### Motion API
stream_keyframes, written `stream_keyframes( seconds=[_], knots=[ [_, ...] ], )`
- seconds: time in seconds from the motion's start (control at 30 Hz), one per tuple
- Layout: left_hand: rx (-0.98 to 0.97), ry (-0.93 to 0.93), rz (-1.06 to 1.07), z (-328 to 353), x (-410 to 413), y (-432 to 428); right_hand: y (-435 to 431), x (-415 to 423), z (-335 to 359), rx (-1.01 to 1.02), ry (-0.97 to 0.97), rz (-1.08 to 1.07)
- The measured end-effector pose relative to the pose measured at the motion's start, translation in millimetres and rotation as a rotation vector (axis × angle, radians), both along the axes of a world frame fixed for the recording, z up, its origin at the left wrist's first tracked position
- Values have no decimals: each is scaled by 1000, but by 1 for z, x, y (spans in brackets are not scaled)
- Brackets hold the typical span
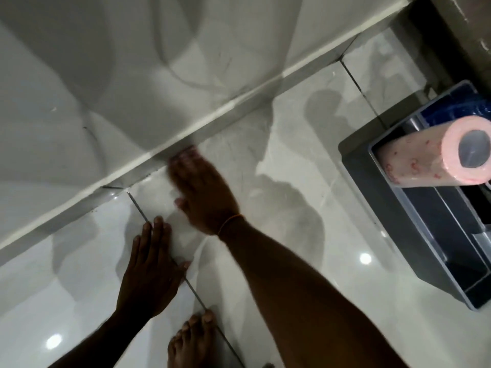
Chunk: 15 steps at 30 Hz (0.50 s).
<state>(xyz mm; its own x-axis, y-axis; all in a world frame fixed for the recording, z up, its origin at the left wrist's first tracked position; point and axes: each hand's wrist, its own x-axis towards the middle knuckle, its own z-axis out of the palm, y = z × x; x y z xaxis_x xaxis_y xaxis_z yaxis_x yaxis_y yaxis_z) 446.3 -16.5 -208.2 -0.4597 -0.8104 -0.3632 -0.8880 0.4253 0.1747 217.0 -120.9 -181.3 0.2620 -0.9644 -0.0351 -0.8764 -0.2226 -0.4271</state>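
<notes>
I am low over a glossy pale tiled floor (305, 261). My left hand (148, 266) lies flat on the tiles, fingers straight and spread across a dark grout line. My right hand (199, 189), blurred by motion, reaches forward with fingers extended; its fingertips are at the foot of the grey skirting strip (239, 112) where floor meets white wall. A faint pinkish smear shows at the fingertips; whether anything lies under them I cannot tell. An orange thread circles the right wrist.
A grey plastic caddy (372, 208) stands on the floor at the right, with a pink patterned paper roll (425, 158) lying across its top. My bare foot (191, 338) is at the bottom centre. A dark corner recess is at top right.
</notes>
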Motion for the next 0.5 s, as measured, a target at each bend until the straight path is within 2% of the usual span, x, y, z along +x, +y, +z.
stream_keyframes(
  seconds=[0.07, 0.13, 0.3, 0.4, 0.5],
  knots=[
    [28, -28, -3, 1, 2, -1, 14, 24, -1, -26, 6, 194],
    [46, -47, -22, 2, 3, -3, 23, 30, -2, -39, -3, 252],
    [32, -22, -7, 5, 3, -4, 40, -34, -14, -80, 0, 357],
    [14, -12, 6, 4, 0, -4, 39, -91, -17, -54, 38, 182],
    [19, -4, 34, 6, -5, -2, 19, -143, -9, 33, 27, -178]
  ],
)
